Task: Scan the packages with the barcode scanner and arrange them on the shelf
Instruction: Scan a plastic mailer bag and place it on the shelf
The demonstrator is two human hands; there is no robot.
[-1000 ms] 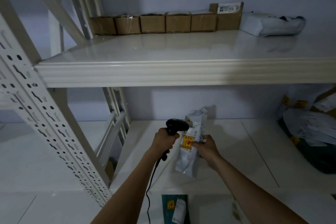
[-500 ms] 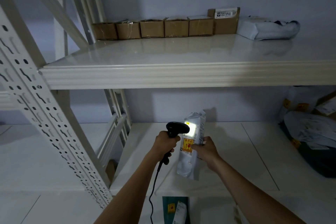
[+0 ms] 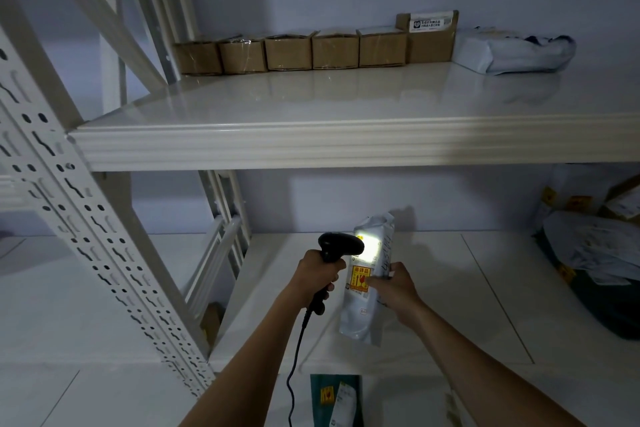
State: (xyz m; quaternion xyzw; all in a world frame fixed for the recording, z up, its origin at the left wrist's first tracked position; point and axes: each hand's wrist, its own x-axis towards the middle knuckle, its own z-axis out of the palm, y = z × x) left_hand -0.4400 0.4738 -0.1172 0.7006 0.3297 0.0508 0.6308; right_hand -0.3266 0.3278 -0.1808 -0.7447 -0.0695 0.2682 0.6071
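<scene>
The white mailer bag [image 3: 369, 282] hangs upright in the air in front of the lower shelf [image 3: 433, 295], level with its board and held at mid-height by the right hand [image 3: 393, 288], whose fingers are curled round its right edge, thumb on the front beside the orange sticker [image 3: 360, 279]. The left hand [image 3: 318, 276] has its fingers wrapped tight round the grip of the black scanner [image 3: 334, 251], whose nose sits just beside the bag's upper part and throws a bright patch of light there. The risk, as I judge it, is a failed read: the bag is soft and creased, so the label may bow or glare under the beam at such close range, and the barcode itself is too washed out to make out. A one-sided hold on a limp bag could also let it sag or slip, and the cord [image 3: 294, 367] trailing down from the scanner might snag on the shelf edge or the green packet [image 3: 336, 399] lying below. As for storage, the upper shelf [image 3: 311, 142] carries a row of small cardboard boxes [image 3: 287, 54] along the back wall, a taller box [image 3: 429, 36] touching the row's right end, and a pale bag [image 3: 512, 52] lying just beside that. At the right end of the lower shelf sits a loose heap of parcels [image 3: 595, 253]; what contains them, if anything, cannot be told.
</scene>
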